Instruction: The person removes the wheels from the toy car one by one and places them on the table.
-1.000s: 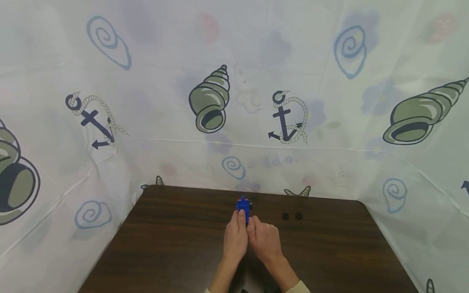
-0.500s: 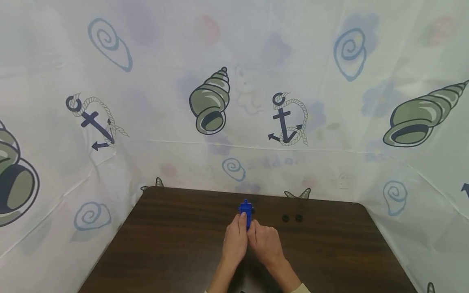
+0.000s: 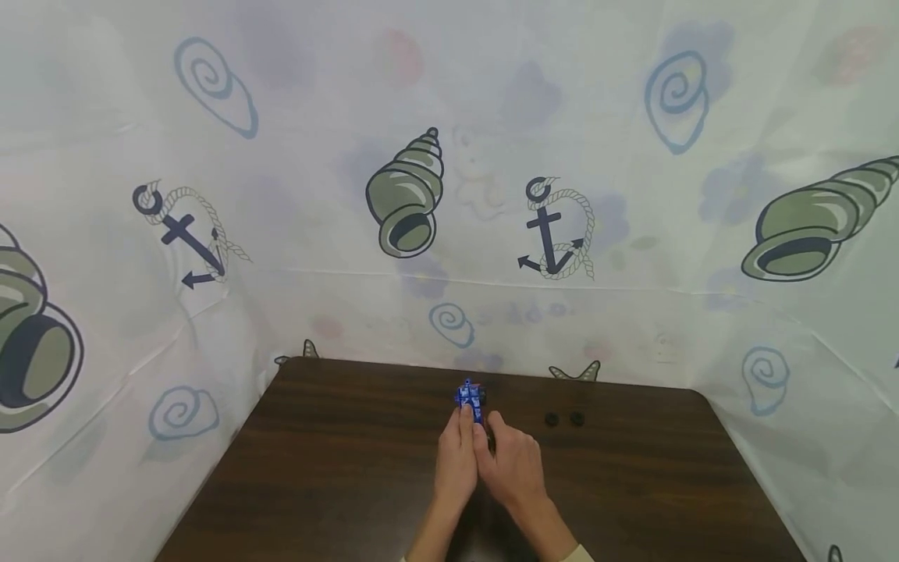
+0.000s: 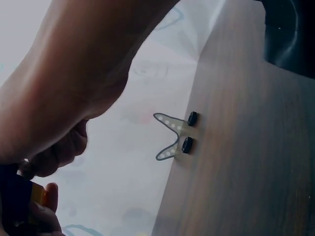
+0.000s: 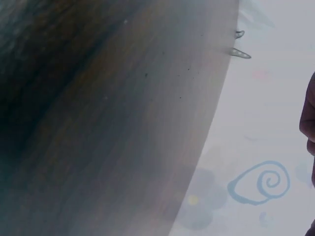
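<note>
Above the table, near the middle of the head view, a small blue toy car with a dark wheel at its right side is held out in front of the person. My left hand grips it, thumb lying along its top. My right hand is close against the left one and pinches the car's near end; its fingertips are partly hidden. In the left wrist view the car is a dark shape with a yellow-orange part at the left edge, with fingers around it.
Two black toy wheels, a left one and a right one, lie on the brown wooden table right of the hands. A white curtain printed with shells and anchors surrounds the back and sides.
The car has tilted slightly, and its top now catches paler light. My right thumb and index finger have shifted forward along its near end. The left hand keeps its grip.
</note>
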Motion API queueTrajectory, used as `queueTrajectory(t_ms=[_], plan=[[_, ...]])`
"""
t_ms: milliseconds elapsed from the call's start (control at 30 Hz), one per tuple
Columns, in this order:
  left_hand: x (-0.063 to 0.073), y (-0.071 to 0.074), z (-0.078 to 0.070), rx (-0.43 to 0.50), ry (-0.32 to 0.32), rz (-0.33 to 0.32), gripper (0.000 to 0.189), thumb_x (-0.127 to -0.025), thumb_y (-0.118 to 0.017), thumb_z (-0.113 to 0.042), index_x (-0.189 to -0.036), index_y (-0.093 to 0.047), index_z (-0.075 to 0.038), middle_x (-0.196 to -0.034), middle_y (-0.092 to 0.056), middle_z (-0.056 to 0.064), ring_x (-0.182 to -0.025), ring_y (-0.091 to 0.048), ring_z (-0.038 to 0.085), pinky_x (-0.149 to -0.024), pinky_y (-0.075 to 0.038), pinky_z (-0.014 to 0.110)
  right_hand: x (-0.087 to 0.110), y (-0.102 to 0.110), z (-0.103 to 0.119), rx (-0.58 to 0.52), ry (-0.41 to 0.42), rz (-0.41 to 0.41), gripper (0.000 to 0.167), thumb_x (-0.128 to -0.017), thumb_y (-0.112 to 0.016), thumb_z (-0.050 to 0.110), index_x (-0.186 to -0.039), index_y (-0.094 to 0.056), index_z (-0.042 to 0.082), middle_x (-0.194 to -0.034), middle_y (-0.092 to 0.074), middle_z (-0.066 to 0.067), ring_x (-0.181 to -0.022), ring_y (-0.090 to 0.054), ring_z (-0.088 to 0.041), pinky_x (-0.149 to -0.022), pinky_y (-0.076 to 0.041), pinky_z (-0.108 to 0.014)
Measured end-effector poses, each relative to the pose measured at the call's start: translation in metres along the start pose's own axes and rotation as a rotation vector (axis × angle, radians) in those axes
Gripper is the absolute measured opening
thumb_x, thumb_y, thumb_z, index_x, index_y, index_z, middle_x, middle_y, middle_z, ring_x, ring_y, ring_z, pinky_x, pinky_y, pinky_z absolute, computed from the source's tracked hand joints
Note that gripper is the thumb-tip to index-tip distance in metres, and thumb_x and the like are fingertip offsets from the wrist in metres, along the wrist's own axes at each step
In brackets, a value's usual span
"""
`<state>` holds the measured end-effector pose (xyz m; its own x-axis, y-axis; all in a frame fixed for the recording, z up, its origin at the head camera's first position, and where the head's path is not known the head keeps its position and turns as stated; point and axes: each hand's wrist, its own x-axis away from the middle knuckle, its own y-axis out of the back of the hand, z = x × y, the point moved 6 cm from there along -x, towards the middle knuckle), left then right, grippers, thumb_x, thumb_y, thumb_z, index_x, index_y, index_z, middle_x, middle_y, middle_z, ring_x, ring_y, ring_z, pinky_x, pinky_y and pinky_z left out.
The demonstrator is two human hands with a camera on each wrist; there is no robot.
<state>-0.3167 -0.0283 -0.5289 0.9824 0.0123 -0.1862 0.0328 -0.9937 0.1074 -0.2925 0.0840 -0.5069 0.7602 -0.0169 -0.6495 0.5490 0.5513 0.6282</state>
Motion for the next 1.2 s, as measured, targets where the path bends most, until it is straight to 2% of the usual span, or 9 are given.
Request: queueTrajectory(t_ms=[100, 233, 367, 467, 533, 600, 800, 1033, 1200], plan=[[-0.001, 0.001, 0.002, 0.0, 0.005, -0.021, 0.053, -0.117, -0.033, -0.052, -0.116, -0.065, -0.01, -0.089, -0.063, 0.002, -0.077, -0.059, 0.014, -0.066, -0.048, 0.027, 0.001, 0.0, 0.002, -0.02, 0.027, 0.003, 0.024, -0.104, -0.064, 0.03, -0.084, -0.054, 0.02, -0.06, -0.035, 0.017, -0.05, -0.026, 0.005, -0.047, -0.019, -0.016], [-0.002, 0.001, 0.002, 0.006, -0.009, -0.031, 0.05, -0.118, -0.036, -0.049, -0.116, -0.067, -0.009, -0.091, -0.066, 0.003, -0.077, -0.06, 0.013, -0.068, -0.049, 0.028, 0.003, 0.002, 0.001, -0.089, 0.076, -0.062, 0.021, -0.1, -0.068, 0.022, -0.084, -0.055, 0.019, -0.06, -0.039, 0.017, -0.052, -0.028, 0.007, -0.048, -0.02, -0.013], [-0.004, -0.001, -0.003, 0.036, -0.022, -0.016, 0.049, -0.118, -0.038, -0.047, -0.12, -0.07, -0.011, -0.092, -0.069, 0.005, -0.077, -0.062, 0.013, -0.072, -0.052, 0.029, 0.005, 0.002, -0.005, -0.213, 0.072, -0.125, 0.023, -0.096, -0.072, 0.015, -0.083, -0.055, 0.02, -0.06, -0.041, 0.015, -0.053, -0.029, 0.008, -0.048, -0.022, -0.011], [-0.004, -0.003, -0.007, 0.065, -0.026, 0.008, 0.049, -0.117, -0.04, -0.047, -0.115, -0.07, -0.009, -0.088, -0.068, 0.005, -0.075, -0.062, 0.013, -0.071, -0.052, 0.029, 0.006, 0.001, -0.008, -0.269, 0.058, -0.139, 0.023, -0.096, -0.072, 0.015, -0.082, -0.054, 0.02, -0.061, -0.04, 0.015, -0.054, -0.029, 0.009, -0.048, -0.021, -0.01], [-0.003, -0.003, -0.007, 0.082, -0.028, 0.025, 0.048, -0.117, -0.041, -0.046, -0.11, -0.07, -0.008, -0.085, -0.066, 0.004, -0.073, -0.061, 0.012, -0.069, -0.052, 0.028, 0.007, 0.0, -0.008, -0.25, 0.078, -0.146, 0.022, -0.096, -0.07, 0.015, -0.082, -0.054, 0.019, -0.061, -0.04, 0.015, -0.054, -0.029, 0.009, -0.048, -0.021, -0.01], [-0.002, -0.003, -0.007, 0.084, -0.028, 0.037, 0.047, -0.117, -0.043, -0.045, -0.103, -0.068, -0.008, -0.082, -0.062, 0.003, -0.07, -0.059, 0.012, -0.066, -0.05, 0.027, 0.007, 0.001, -0.007, -0.177, 0.129, -0.161, 0.019, -0.096, -0.066, 0.016, -0.082, -0.053, 0.017, -0.059, -0.04, 0.014, -0.053, -0.027, 0.008, -0.047, -0.02, -0.012], [-0.001, -0.001, -0.003, 0.007, -0.05, 0.032, 0.044, -0.116, -0.047, -0.046, -0.094, -0.065, -0.012, -0.077, -0.057, -0.002, -0.066, -0.054, 0.009, -0.06, -0.044, 0.025, 0.008, 0.004, -0.003, 0.047, 0.295, -0.214, 0.02, -0.094, -0.055, 0.021, -0.077, -0.048, 0.014, -0.055, -0.035, 0.009, -0.05, -0.022, 0.001, -0.047, -0.016, -0.016], [0.0, 0.002, -0.008, -0.029, -0.129, -0.001, 0.038, -0.116, -0.048, -0.041, -0.098, -0.067, -0.013, -0.078, -0.063, -0.001, -0.065, -0.056, 0.007, -0.057, -0.047, 0.026, 0.004, 0.003, 0.0, 0.015, 0.381, -0.169, 0.015, -0.093, -0.053, 0.016, -0.079, -0.048, 0.012, -0.058, -0.035, 0.01, -0.052, -0.02, 0.003, -0.048, -0.014, -0.014], [0.0, 0.007, -0.009, -0.015, -0.116, -0.024, 0.037, -0.116, -0.048, -0.04, -0.1, -0.068, -0.014, -0.078, -0.063, -0.001, -0.064, -0.056, 0.008, -0.058, -0.046, 0.025, -0.002, 0.003, 0.004, -0.008, 0.422, -0.126, 0.016, -0.095, -0.052, 0.014, -0.079, -0.048, 0.011, -0.058, -0.033, 0.01, -0.054, -0.018, 0.004, -0.049, -0.012, -0.012]])
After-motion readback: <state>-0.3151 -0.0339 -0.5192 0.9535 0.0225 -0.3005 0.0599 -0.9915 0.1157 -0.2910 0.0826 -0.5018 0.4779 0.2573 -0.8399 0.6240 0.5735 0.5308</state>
